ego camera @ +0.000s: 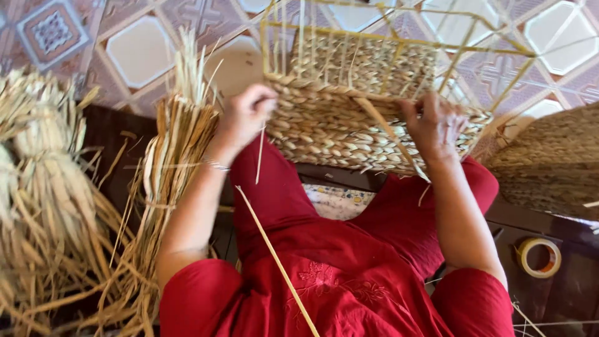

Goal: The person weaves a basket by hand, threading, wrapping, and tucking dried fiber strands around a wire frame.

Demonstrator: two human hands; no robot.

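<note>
No packages or labels are seen; a tape roll (539, 257) lies lower right on the dark floor. A half-woven basket (368, 118) on a yellow wire frame is propped on the red-clad knees. The left hand (246, 118) is closed on a thin straw strand at its rim; the right hand (433, 128) is pressed on the weave, grip unclear. Dried straw bundles (168, 168) are stacked left, partly cut off.
</note>
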